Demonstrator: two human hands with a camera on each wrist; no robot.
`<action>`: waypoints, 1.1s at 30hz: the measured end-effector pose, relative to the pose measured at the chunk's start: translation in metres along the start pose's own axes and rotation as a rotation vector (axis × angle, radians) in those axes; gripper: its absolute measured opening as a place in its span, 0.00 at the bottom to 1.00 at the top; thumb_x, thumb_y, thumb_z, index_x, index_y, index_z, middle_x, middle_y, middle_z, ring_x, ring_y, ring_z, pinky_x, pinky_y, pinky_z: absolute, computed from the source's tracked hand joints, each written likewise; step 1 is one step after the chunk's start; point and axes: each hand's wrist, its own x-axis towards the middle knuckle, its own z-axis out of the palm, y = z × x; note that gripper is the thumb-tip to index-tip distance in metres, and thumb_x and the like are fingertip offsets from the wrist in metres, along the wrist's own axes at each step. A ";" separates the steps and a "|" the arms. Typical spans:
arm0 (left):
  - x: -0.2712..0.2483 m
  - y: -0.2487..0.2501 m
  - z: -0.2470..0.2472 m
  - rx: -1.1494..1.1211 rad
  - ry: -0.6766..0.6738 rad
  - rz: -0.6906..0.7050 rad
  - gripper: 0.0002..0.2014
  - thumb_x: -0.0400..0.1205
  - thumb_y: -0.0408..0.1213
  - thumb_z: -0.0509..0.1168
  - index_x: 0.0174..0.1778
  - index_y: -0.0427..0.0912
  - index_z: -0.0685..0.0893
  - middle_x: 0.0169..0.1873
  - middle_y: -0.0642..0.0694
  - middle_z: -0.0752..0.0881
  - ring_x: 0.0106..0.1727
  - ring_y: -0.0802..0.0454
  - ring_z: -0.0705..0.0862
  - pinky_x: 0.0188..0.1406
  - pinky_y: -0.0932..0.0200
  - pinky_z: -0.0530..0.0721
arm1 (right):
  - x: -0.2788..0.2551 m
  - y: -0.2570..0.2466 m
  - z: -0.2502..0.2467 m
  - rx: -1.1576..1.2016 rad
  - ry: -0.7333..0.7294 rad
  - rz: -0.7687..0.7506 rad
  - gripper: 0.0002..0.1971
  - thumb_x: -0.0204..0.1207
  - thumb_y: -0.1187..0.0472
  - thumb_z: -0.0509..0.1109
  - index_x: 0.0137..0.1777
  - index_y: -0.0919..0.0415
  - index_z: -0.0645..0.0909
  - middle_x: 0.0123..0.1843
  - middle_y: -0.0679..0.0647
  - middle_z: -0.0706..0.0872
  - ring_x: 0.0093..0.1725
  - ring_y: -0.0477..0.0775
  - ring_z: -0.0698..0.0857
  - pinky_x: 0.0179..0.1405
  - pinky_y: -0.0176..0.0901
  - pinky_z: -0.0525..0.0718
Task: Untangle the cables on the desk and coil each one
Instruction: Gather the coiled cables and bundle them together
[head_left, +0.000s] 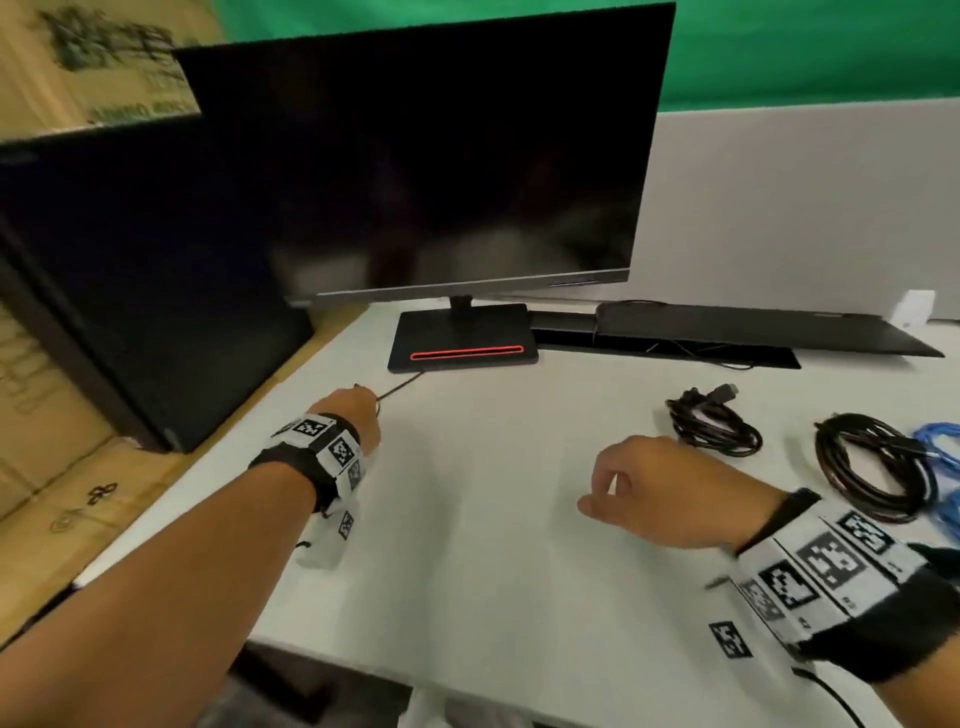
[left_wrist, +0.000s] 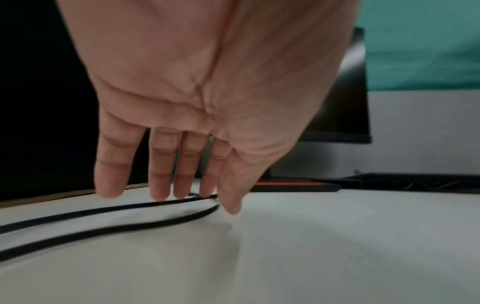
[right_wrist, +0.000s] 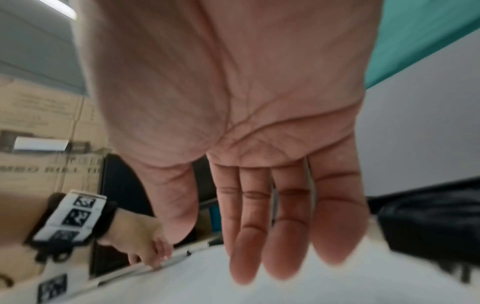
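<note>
A thin black cable (head_left: 399, 387) runs over the white desk (head_left: 483, 561) from the monitor base to my left hand (head_left: 358, 404). In the left wrist view two strands of that cable (left_wrist: 109, 208) lie side by side on the desk, and my left hand (left_wrist: 218, 200) reaches down with straight fingers, its tips at the bend of the cable. My right hand (head_left: 597, 493) hovers over the middle of the desk, loosely curled and holding nothing. The right wrist view shows the right hand (right_wrist: 221, 246) with relaxed fingers. Two coiled black cables (head_left: 711, 422) (head_left: 872, 467) and a blue cable (head_left: 937, 441) lie at the right.
A dark monitor (head_left: 441, 156) stands on a black base (head_left: 462, 338) with a red stripe at the back of the desk. Behind it to the right lies a long black tray (head_left: 753, 325). A black box (head_left: 130, 286) and cardboard boxes (head_left: 47, 415) border the desk's left edge.
</note>
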 end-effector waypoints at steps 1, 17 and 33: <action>-0.003 -0.013 0.005 -0.007 -0.007 -0.033 0.12 0.85 0.38 0.65 0.62 0.39 0.82 0.56 0.40 0.87 0.53 0.41 0.86 0.50 0.53 0.83 | 0.005 -0.003 0.008 -0.027 -0.045 0.009 0.15 0.78 0.37 0.67 0.47 0.48 0.83 0.44 0.39 0.80 0.45 0.43 0.82 0.47 0.42 0.82; -0.023 0.009 -0.021 -0.587 0.002 0.140 0.09 0.84 0.28 0.66 0.59 0.36 0.87 0.55 0.38 0.87 0.53 0.43 0.86 0.48 0.54 0.87 | 0.038 0.000 0.037 0.022 -0.202 0.019 0.13 0.79 0.42 0.69 0.42 0.50 0.76 0.43 0.41 0.79 0.41 0.42 0.77 0.38 0.35 0.73; -0.091 0.091 -0.037 -1.671 0.061 0.378 0.06 0.85 0.25 0.64 0.49 0.38 0.85 0.38 0.43 0.87 0.40 0.55 0.90 0.41 0.51 0.93 | 0.023 -0.059 0.030 1.104 0.015 -0.045 0.11 0.84 0.54 0.68 0.56 0.61 0.84 0.51 0.58 0.93 0.41 0.52 0.90 0.40 0.46 0.87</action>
